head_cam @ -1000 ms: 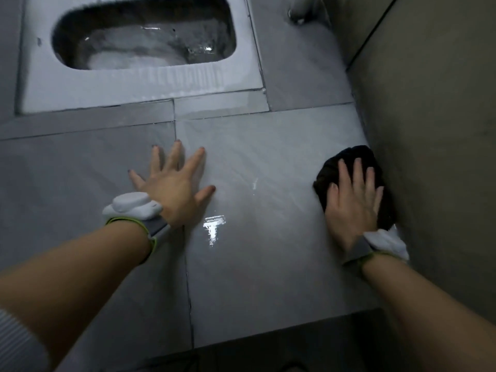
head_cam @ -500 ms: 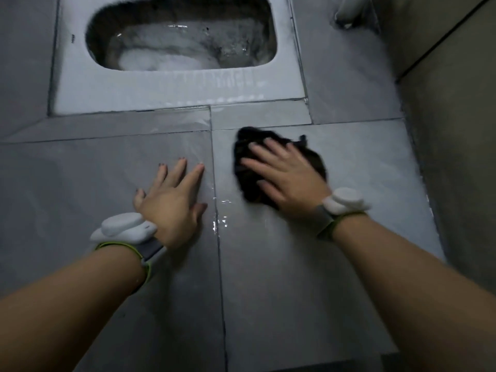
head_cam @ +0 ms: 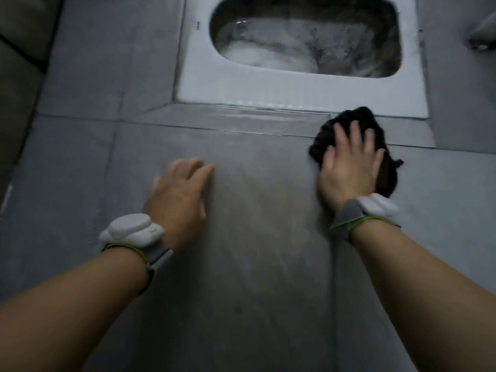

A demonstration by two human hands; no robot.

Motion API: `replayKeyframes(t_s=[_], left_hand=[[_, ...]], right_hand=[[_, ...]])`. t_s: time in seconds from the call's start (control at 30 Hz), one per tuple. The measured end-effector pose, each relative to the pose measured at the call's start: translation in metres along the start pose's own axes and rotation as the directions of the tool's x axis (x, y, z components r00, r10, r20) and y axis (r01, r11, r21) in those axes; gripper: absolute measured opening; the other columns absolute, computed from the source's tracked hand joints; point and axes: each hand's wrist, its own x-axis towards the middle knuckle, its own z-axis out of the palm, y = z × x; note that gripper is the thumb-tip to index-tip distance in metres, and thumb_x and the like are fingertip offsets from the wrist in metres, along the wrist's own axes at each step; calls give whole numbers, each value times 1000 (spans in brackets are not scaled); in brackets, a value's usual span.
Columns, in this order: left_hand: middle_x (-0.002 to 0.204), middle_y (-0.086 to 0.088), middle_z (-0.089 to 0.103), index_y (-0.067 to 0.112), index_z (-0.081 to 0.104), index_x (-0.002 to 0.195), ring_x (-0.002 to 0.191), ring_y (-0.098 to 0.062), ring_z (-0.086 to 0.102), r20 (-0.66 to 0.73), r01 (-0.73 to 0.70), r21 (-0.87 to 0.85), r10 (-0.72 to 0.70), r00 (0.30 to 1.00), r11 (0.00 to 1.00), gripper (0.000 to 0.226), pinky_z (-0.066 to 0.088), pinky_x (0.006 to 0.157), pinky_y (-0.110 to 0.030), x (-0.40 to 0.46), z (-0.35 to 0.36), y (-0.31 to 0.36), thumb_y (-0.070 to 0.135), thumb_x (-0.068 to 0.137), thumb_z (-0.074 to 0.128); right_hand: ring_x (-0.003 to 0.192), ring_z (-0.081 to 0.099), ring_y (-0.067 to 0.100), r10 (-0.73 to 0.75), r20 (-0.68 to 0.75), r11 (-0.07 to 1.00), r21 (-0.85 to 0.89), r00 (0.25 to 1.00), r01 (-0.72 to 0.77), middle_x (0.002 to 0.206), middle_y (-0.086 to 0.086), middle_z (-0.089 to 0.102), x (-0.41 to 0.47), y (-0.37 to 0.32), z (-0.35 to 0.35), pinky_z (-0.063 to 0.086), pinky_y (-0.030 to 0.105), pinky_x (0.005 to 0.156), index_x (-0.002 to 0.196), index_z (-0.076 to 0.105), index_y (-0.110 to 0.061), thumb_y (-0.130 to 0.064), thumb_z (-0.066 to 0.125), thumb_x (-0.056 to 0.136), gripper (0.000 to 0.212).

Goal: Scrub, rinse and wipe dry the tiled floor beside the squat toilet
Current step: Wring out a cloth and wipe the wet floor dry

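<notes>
Grey tiled floor (head_cam: 255, 264), lower frame: apparently mostly dry, wiping stage. Right hand (head_cam: 349, 167), fingers spread flat, presses black cloth (head_cam: 386, 170) below squat toilet (head_cam: 295, 87). Left hand (head_cam: 178, 197) flat, empty.

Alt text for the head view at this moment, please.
The right hand presses a black cloth flat on the grey tiled floor just below the white squat toilet. The left hand rests open on the tiles.
</notes>
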Motion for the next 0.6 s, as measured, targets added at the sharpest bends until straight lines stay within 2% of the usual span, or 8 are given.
replayKeyframes(t_s=[0.1,0.17,0.23,0.3,0.4,0.47,0.53,0.6], left_hand=[[147,-9,37,20,44,142,135,-34,29,-22,235,67,-234,972,970,52,33,103,-51,-16,-17,-55,15,91,53],[148,-13,38,13,41,144,133,-36,34,-24,341,-23,-341,940,940,53,35,107,-49,-27,-27,-93,10,92,50],[151,-14,37,7,37,147,136,-34,37,6,316,-140,-318,948,938,58,29,114,-40,-34,-35,-117,0,90,47],[154,-12,35,9,33,150,138,-29,36,34,281,-206,-281,959,937,65,24,114,-29,-45,-48,-139,-6,88,45],[151,-15,35,13,35,149,133,-31,40,34,404,-281,-412,911,870,67,28,112,-33,-55,-66,-160,-7,85,43],[149,-18,36,9,38,147,133,-35,41,60,482,-272,-485,873,833,67,30,113,-36,-67,-77,-174,-8,83,45],[146,-19,41,8,43,144,130,-36,44,103,496,-272,-487,867,825,64,33,112,-38,-74,-79,-177,-8,82,45],[139,-20,49,9,50,139,124,-37,50,127,481,-291,-465,876,827,60,37,108,-39,-79,-81,-169,-8,81,46]], right_hand=[[148,20,29,-203,28,979,27,979,202,159,1,28,-24,-92,27,7,51,118,148,39,-29,-42,29,93,57],[146,26,30,-359,38,933,46,932,358,157,3,33,-51,-163,47,11,52,117,145,44,-28,-42,31,92,56],[146,27,31,-493,79,869,84,866,487,156,4,35,-79,-223,61,9,51,116,144,47,-28,-43,35,90,57],[148,22,30,-615,121,788,146,779,598,158,3,32,-113,-277,71,4,49,117,146,44,-29,-44,38,90,58],[151,11,28,-710,172,703,235,683,671,161,0,24,-154,-311,76,-7,46,118,149,38,-29,-40,46,91,59],[151,7,26,-734,220,678,299,643,672,162,-1,22,-168,-314,71,-13,42,117,148,38,-29,-34,51,91,59],[149,18,27,-807,237,590,348,541,728,158,-1,31,-168,-298,69,-5,42,119,142,47,-29,-29,61,84,59],[140,38,26,-868,219,496,360,445,790,148,-2,48,-169,-272,58,13,41,116,129,61,-29,-27,67,75,54]])
